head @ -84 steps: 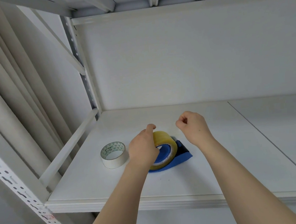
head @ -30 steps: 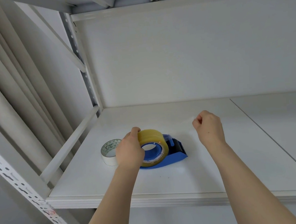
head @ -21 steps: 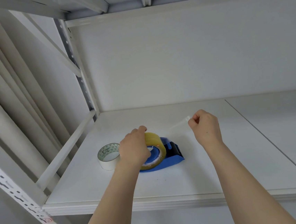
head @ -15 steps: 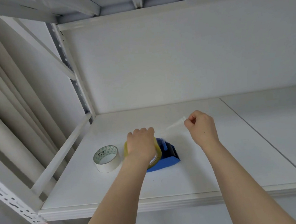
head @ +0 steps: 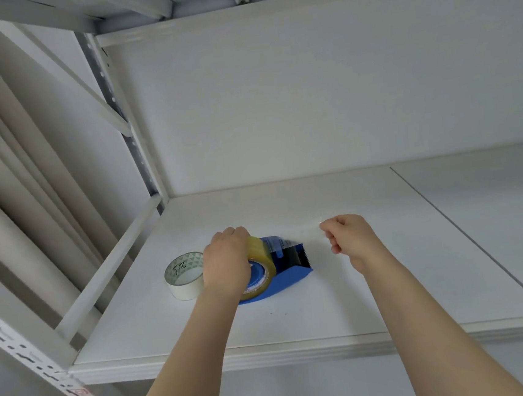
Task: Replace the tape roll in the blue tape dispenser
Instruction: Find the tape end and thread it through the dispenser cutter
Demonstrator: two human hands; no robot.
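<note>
A white shelf [head: 344, 311] of a metal rack carries everything here; its board is plain and matte, with a thin seam running diagonally across the right side where a second board meets it. Behind it stands a flat white back panel [head: 308, 97], and overhead the ribbed underside of the next shelf closes the space. At the left a perforated grey upright [head: 125, 121] and white cross braces frame the bay, with pale vertical folds of a curtain [head: 9, 142] beyond them.

The blue tape dispenser [head: 288, 275] sits on the shelf toward its left half, its black serrated cutter pointing right. A yellowish clear tape roll [head: 261, 258] is seated in it on a blue hub. The left hand [head: 226, 263] is clasped over the top and left side of that roll. The right hand [head: 352, 238] hovers just right of the dispenser, fingers curled with thumb and forefinger pinched on the end of a clear tape strip [head: 308, 233] that stretches faintly from the roll across the cutter.

Just left of the dispenser, touching the left hand's edge in this view, a white tape roll [head: 183, 278] lies flat, with a triangle pattern inside its core
</note>
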